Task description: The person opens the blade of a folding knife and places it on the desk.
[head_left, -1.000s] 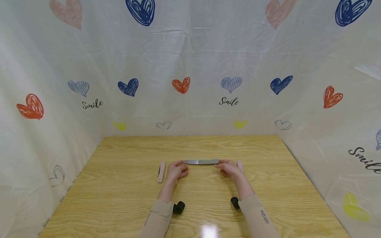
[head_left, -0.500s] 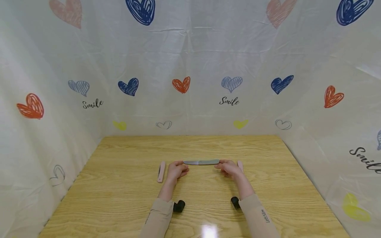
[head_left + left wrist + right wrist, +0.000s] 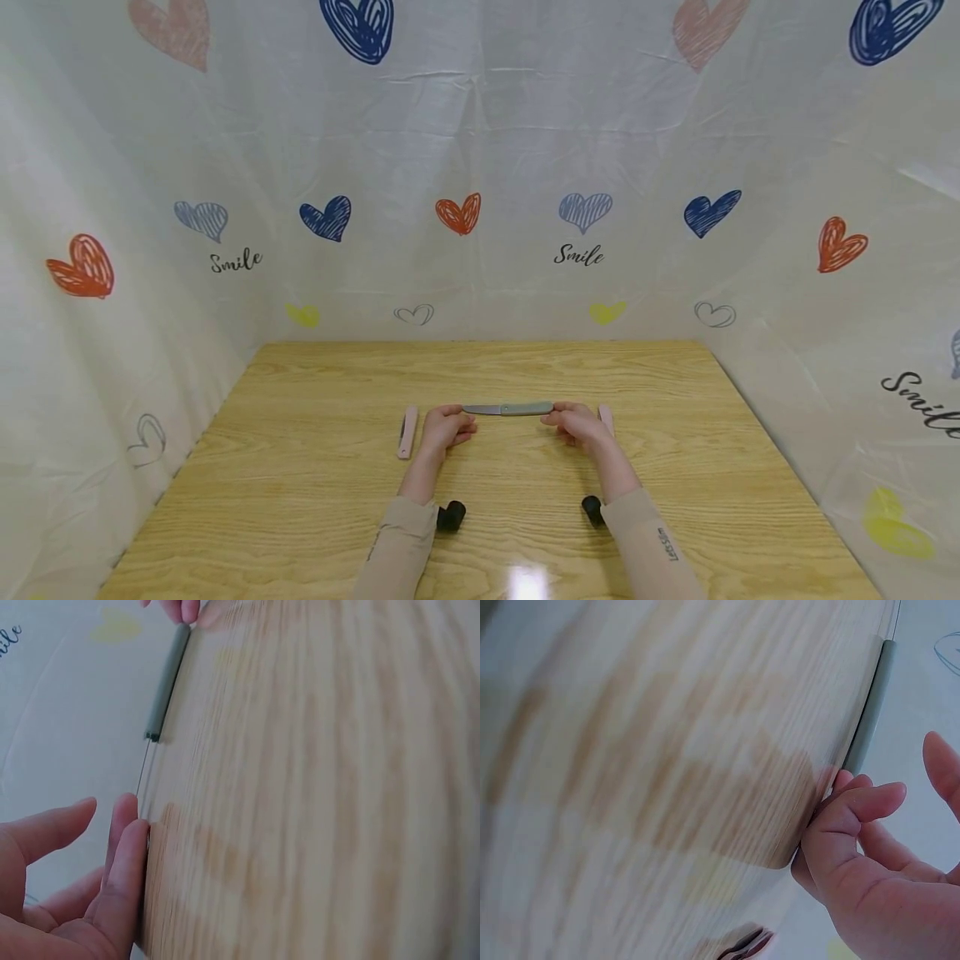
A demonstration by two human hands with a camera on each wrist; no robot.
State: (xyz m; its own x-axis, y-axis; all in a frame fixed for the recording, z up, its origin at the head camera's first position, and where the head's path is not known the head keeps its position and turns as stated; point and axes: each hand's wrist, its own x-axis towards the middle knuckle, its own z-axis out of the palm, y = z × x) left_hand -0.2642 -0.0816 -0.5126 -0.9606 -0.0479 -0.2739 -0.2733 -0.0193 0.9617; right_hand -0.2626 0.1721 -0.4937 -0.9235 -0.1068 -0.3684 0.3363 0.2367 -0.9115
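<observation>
A folding knife with a grey-green handle and its blade out lies crosswise on the wooden table, between both hands. My left hand is at the blade's tip, its fingertips touching or very near it. In the left wrist view the left thumb stands apart from the extended fingers. At the other end my right hand has its fingertips by the handle's butt. The right wrist view has the right fingers loosely bent and the thumb well apart, with nothing between them.
A pink folded pocket knife lies left of the left hand. Another pink piece lies beyond the right hand, partly hidden by it. Black wrist cameras sit at both cuffs. A white curtain with hearts surrounds the table.
</observation>
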